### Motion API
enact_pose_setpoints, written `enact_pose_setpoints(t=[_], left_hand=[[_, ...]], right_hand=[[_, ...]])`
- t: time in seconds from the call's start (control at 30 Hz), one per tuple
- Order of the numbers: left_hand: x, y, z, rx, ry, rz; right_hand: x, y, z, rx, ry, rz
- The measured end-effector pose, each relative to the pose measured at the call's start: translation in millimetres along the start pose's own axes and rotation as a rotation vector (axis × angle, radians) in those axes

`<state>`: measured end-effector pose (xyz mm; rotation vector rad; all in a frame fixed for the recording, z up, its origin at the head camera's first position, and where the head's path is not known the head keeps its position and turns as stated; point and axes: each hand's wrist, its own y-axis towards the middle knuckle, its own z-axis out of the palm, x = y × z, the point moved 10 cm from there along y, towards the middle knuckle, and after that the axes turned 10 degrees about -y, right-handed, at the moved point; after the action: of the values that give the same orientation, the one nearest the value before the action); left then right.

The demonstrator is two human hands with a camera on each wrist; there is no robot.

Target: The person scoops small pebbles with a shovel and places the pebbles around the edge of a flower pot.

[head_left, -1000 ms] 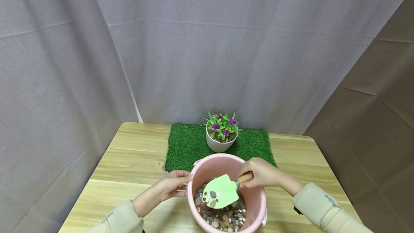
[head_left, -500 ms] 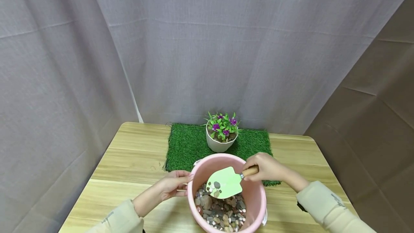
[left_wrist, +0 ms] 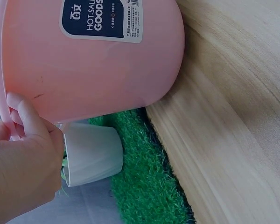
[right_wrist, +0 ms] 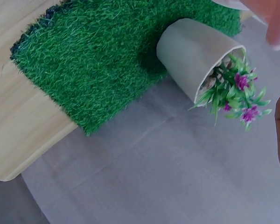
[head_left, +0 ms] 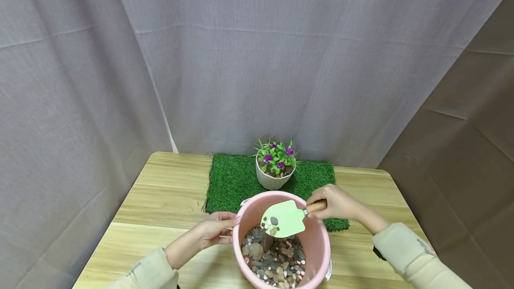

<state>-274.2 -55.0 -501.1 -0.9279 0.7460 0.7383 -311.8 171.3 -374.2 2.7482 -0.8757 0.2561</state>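
A pink bucket (head_left: pixel 320 253) stands at the front of the table with a layer of mixed pebbles (head_left: pixel 279 264) in its bottom. My left hand (head_left: pixel 212 231) pinches its left rim, thumb and fingers on either side of the edge in the left wrist view. Over the mouth of the bucket my right hand (head_left: pixel 336 203) grips the wooden handle of a hand trowel (head_left: pixel 292 218). Its light green blade points left, with a few small stones (head_left: pixel 273 224) near the tip. The right wrist view catches only part of the right hand, at its right edge.
Behind the bucket, a white flowerpot (head_left: pixel 272 181) with a purple-flowered plant (head_left: pixel 277 157) stands on a green artificial-turf mat (head_left: pixel 233 177). Grey curtains (head_left: pixel 257 57) hang behind the wooden table (head_left: pixel 168 200), and a brown one (head_left: pixel 462 146) on the right.
My right hand has raised the trowel up and to the right, away from the pebbles, with the small stones still on the blade. The left hand has stayed on the rim.
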Motion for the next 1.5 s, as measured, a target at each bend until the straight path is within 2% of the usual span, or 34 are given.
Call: enact_pose_setpoints(t=[0.17, 0.3, 0.67, 1.07, 1.33, 1.5], left_hand=[[-1.2, -0.8, 1.1, 0.01, 0.01, 0.001], [-1.5, -1.0, 1.4, 0.015, 0.011, 0.001], [-0.6, 0.1, 1.1, 0.011, 0.011, 0.002], [-0.8, -1.3, 2.9, 0.019, 0.016, 0.006], [-0.9, 0.3, 1.7, 0.011, 0.013, 0.006], [-0.3, 0.3, 1.7, 0.013, 0.002, 0.004]], right_hand=[[-9, -2.3, -7, -0.033, 0.015, -0.001], [-21, -5.1, -11, -0.046, 0.034, 0.03], [-64, -19.0, -29, -0.06, 0.047, 0.189], [-117, -27.9, -55, -0.084, -0.015, 0.407], [-148, -37.1, -57, -0.109, 0.062, 0.512], [-163, -39.6, -58, -0.115, 0.046, 0.569]])
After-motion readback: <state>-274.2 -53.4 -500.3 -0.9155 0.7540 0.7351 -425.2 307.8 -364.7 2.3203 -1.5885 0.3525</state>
